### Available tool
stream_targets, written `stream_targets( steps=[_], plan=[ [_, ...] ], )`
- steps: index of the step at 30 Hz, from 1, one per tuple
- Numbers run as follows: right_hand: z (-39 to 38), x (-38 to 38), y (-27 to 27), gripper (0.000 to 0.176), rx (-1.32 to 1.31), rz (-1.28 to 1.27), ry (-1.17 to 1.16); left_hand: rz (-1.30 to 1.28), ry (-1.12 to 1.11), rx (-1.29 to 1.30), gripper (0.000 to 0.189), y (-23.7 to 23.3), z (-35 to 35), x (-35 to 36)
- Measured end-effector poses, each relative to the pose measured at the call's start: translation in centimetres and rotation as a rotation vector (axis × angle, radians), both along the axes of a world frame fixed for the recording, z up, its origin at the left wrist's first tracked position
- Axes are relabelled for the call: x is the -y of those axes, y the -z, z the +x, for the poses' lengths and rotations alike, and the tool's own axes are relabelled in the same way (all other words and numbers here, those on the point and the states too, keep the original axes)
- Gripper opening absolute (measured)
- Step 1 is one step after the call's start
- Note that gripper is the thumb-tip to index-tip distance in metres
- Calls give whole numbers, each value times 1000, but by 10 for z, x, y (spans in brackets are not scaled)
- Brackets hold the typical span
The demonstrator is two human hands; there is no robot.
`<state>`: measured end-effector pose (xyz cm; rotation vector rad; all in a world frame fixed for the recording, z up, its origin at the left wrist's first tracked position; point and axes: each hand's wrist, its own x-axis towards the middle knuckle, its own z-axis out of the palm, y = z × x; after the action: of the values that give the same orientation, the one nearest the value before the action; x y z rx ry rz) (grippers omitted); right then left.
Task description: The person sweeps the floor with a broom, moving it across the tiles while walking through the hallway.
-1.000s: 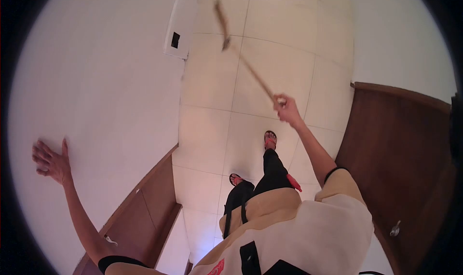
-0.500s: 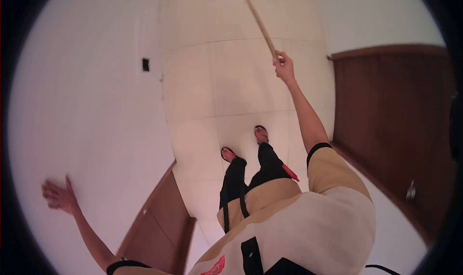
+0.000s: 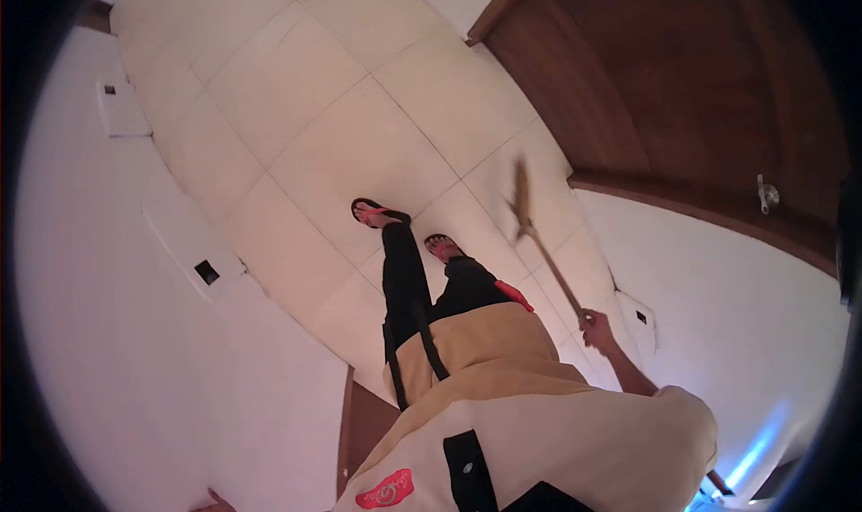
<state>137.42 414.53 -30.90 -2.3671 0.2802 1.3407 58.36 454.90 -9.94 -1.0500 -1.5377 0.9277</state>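
Head view: the broom [image 3: 544, 257] is clasped at its stick end by the right hand [image 3: 596, 330]; its long axis is pointed forward and leftward from that hand; the left hand [image 3: 215, 505] is barely seen, its state cannot be told.

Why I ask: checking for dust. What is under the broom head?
Under the broom head lies pale tiled floor; the right hand grips the stick. The patch right beneath it is covered.

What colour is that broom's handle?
Light brown broom handle, gripped by the right hand; head view.
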Motion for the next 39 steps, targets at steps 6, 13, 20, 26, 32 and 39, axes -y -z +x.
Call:
stream_targets(
  steps=[6,13,20,26,32,39],
  plan=[
    [93,-97,246,21,125,209,336,112,-712,-58,115,17,76,-50],
    [98,-479,330,8,-119,649,259,201,-768,-85,114,31,91,-82],
    [74,-417,107,38,16,606,-244,269,-839,-76,114,39,82,-96],
    [29,-255,23,37,72,151,19,321,-913,0,100,36,82,-95],
    [26,-320,211,21,-204,398,223,325,-773,-281,108,47,34,-81],
    [7,-716,277,5,-518,796,2,349,-284,-71,125,46,5,-50]
  ],
)
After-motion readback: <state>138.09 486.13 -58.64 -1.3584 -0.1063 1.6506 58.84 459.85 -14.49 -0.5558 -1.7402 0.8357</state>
